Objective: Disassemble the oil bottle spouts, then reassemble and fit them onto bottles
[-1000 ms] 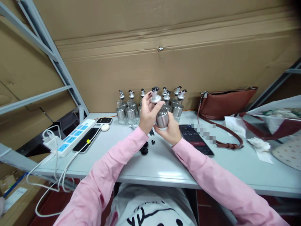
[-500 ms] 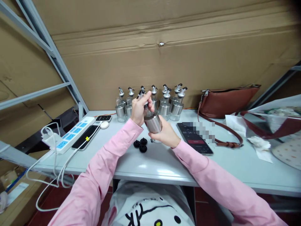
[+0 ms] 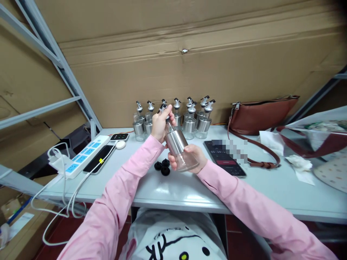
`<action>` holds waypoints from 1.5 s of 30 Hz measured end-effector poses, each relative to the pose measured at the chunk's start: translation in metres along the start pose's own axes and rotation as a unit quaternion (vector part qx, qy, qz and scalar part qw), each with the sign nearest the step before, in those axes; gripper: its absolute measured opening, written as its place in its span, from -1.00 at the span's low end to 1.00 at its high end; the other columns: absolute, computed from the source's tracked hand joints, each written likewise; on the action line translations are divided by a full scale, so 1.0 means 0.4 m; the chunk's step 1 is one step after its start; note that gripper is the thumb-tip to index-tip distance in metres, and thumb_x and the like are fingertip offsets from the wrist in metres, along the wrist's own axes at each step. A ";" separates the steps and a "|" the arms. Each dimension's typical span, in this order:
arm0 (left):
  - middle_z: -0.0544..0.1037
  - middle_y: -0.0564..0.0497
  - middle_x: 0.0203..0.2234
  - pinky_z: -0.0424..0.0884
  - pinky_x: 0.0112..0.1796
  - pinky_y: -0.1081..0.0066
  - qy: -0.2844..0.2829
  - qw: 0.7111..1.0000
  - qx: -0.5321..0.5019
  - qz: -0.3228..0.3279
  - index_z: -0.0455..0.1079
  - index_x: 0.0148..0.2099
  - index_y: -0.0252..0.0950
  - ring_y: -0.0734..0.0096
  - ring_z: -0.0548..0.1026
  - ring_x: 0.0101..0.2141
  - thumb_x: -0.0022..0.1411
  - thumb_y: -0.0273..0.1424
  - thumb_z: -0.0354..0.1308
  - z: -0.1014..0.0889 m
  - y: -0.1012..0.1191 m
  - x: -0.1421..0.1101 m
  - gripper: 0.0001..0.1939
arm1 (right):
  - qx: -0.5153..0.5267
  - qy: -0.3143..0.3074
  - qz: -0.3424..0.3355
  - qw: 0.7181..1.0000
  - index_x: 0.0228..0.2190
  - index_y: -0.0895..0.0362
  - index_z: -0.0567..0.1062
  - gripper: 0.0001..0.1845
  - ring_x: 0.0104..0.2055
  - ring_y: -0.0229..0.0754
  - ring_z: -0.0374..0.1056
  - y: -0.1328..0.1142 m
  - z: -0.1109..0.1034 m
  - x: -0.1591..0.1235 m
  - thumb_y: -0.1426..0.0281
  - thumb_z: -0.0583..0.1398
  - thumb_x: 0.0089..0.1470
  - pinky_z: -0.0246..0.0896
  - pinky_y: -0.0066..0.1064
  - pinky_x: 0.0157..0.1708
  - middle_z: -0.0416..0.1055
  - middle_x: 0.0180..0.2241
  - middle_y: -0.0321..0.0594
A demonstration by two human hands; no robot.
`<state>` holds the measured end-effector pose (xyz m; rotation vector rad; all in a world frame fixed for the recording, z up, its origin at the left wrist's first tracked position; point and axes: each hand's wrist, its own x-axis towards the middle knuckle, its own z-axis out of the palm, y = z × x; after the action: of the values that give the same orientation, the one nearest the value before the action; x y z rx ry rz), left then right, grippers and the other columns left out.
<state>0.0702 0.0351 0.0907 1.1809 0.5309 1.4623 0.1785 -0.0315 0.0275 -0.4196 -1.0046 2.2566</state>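
An oil bottle [image 3: 177, 142] of glass with a steel band is held tilted above the table, its spout up to the left and its glass base down to the right. My left hand [image 3: 161, 124] is wrapped round the neck and the pourer top, hiding most of them. Around the lower glass part, near the base, my right hand [image 3: 193, 157] is closed. Several small black round caps [image 3: 162, 166] lie on the table just left of the bottle. Behind my hands stand several similar bottles [image 3: 189, 124], most with pourer spouts; two at the left front seem to have none.
At the left lie a white power strip [image 3: 88, 155], a dark phone [image 3: 99, 159] with cables and a small black device [image 3: 119, 137]. On the right are a phone showing a timer [image 3: 225, 160], a brown bag [image 3: 265, 115] and crumpled tissue [image 3: 299, 164]. Cardboard [image 3: 173, 68] backs the table.
My right hand has slid down from the steel band to the glass base, so more of the bottle shows. My left hand stays at the neck.
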 end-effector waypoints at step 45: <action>0.42 -0.13 0.00 0.28 0.01 0.36 -0.053 0.882 0.463 0.069 0.24 0.11 -0.34 0.29 0.37 0.02 0.03 -0.64 0.10 -0.097 -0.187 0.089 -0.45 | -0.720 0.336 -0.263 0.547 -0.31 0.18 0.44 -0.80 -0.10 -0.06 0.31 -0.004 -0.182 0.061 0.45 0.08 -0.02 0.19 -0.19 -0.03 0.39 -0.21 -0.06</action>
<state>0.0757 0.0992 0.0257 2.0610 1.1580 1.2521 0.1981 0.0255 -0.0204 -1.2584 -1.9168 0.1465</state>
